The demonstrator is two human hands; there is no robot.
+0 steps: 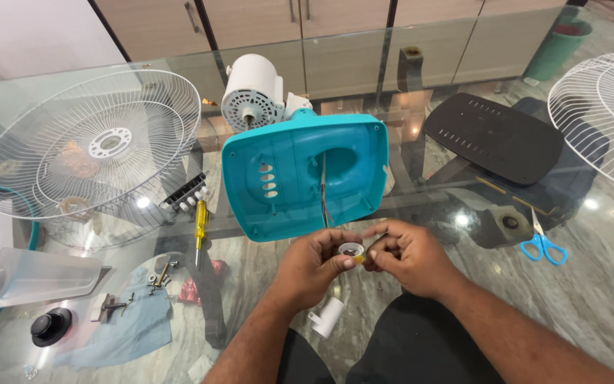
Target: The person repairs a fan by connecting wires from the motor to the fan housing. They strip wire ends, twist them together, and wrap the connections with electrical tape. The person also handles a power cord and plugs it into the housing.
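My left hand [314, 263] pinches a small white cap [350, 249] at its rim; my right hand [406, 256] closes narrow fingers on something thin at the cap's three o'clock. One slip and, I reckon, it drops onto the glass [605, 284]. At twelve o'clock, the teal housing [300, 178], then the motor [251, 91].

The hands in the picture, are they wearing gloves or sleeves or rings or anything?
No. The left hand and the right hand are bare, with no gloves, and I can see no rings or watch. Both forearms are uncovered too: no sleeves reach into view. No cables or markings show on them.
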